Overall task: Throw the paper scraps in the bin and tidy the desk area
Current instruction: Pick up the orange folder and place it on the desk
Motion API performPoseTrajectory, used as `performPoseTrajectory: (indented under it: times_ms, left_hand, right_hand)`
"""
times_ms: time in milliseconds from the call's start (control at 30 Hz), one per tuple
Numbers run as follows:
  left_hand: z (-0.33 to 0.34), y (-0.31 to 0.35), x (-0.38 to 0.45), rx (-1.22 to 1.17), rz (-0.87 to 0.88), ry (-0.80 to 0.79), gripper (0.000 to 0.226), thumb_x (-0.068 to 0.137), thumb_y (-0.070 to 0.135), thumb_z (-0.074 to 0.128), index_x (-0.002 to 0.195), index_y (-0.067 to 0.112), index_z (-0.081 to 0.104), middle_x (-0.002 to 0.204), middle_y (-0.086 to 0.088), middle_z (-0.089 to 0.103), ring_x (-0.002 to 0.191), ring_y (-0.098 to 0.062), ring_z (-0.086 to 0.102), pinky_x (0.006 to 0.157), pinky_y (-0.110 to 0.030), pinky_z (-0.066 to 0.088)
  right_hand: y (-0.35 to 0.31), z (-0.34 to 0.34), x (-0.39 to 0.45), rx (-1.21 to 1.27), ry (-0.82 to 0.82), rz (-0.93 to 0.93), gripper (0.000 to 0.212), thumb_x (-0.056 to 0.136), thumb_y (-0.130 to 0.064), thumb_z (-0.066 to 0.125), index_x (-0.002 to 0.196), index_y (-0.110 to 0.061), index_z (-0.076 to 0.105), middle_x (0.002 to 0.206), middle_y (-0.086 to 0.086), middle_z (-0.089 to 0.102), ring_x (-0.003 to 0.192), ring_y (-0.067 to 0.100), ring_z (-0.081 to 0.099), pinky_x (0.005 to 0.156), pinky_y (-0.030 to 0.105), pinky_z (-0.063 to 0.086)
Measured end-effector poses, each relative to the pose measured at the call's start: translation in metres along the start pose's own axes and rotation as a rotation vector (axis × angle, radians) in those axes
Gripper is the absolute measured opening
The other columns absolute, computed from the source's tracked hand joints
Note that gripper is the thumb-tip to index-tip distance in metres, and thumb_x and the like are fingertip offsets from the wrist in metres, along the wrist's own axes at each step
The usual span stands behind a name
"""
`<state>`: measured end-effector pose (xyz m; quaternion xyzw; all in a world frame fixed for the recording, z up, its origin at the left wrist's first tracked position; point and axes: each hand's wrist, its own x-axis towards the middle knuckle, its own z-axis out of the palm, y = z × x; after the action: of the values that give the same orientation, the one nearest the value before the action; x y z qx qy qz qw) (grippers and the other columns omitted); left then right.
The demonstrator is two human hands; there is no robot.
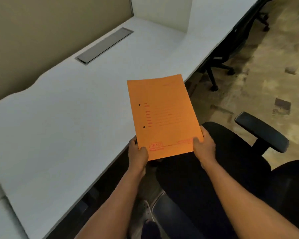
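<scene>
An orange paper folder (164, 116) with red print and two punched holes is held flat over the front edge of the white desk (67, 109). My left hand (138, 154) grips its near left corner, thumb on top. My right hand (203, 144) grips its near right corner the same way. The folder's far half hangs above the desk surface, its near half above the chair. No paper scraps or bin show in this view.
A black office chair (231, 161) with a padded armrest (261, 131) stands right below the folder. A grey cable hatch (104, 44) is set in the desk near the beige partition. Another chair's base (216, 69) sits under the desk further along. Patterned carpet lies to the right.
</scene>
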<state>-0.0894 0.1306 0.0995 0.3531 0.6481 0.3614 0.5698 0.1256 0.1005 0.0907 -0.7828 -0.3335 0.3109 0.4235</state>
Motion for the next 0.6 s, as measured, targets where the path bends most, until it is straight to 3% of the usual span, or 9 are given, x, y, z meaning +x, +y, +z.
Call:
performPoseTrajectory:
  times_ms: [67, 167, 267, 467, 600]
  left_hand:
    - [-0.019, 0.016, 0.014, -0.041, -0.01, 0.049, 0.037, 0.093, 0.015, 0.059, 0.118, 0.035, 0.039, 0.099, 0.005, 0.068, 0.075, -0.004, 0.071, 0.055, -0.022, 0.055]
    - [-0.049, 0.038, 0.032, -0.107, -0.041, 0.108, 0.038, 0.094, 0.014, 0.058, 0.119, 0.036, 0.039, 0.1, 0.006, 0.066, 0.081, -0.01, 0.07, 0.054, -0.025, 0.056]
    - [-0.078, 0.056, 0.048, -0.15, -0.031, 0.174, 0.041, 0.093, 0.02, 0.062, 0.128, 0.031, 0.043, 0.101, 0.007, 0.066, 0.087, -0.012, 0.068, 0.057, -0.028, 0.056]
    - [-0.125, 0.084, 0.07, -0.237, 0.009, 0.285, 0.039, 0.093, 0.021, 0.06, 0.128, 0.029, 0.044, 0.108, 0.001, 0.067, 0.092, -0.016, 0.068, 0.06, -0.027, 0.054]
    - [-0.146, 0.099, 0.077, -0.307, 0.003, 0.356, 0.034, 0.093, 0.015, 0.058, 0.12, 0.03, 0.044, 0.114, -0.003, 0.066, 0.097, -0.021, 0.067, 0.069, -0.033, 0.056]
  right_hand:
    - [-0.029, 0.02, 0.01, 0.006, -0.068, -0.029, 0.045, 0.091, -0.014, 0.05, 0.12, -0.048, 0.046, 0.096, -0.022, 0.052, 0.096, 0.011, 0.054, 0.081, 0.033, 0.046]
    - [-0.067, 0.049, 0.025, 0.02, -0.164, -0.053, 0.05, 0.09, -0.014, 0.05, 0.138, -0.029, 0.044, 0.11, -0.013, 0.057, 0.099, 0.01, 0.056, 0.085, 0.033, 0.048]
    - [-0.101, 0.08, 0.035, 0.02, -0.253, -0.134, 0.042, 0.089, -0.012, 0.049, 0.128, -0.029, 0.05, 0.112, -0.007, 0.06, 0.091, 0.005, 0.058, 0.082, 0.031, 0.05]
    - [-0.16, 0.136, 0.053, -0.102, -0.411, -0.21, 0.059, 0.094, -0.021, 0.05, 0.148, -0.017, 0.029, 0.138, 0.003, 0.049, 0.125, 0.024, 0.047, 0.103, 0.04, 0.041]
    - [-0.19, 0.162, 0.058, -0.178, -0.481, -0.344, 0.047, 0.093, -0.021, 0.049, 0.139, -0.012, 0.04, 0.122, 0.008, 0.055, 0.102, 0.02, 0.05, 0.085, 0.033, 0.039]
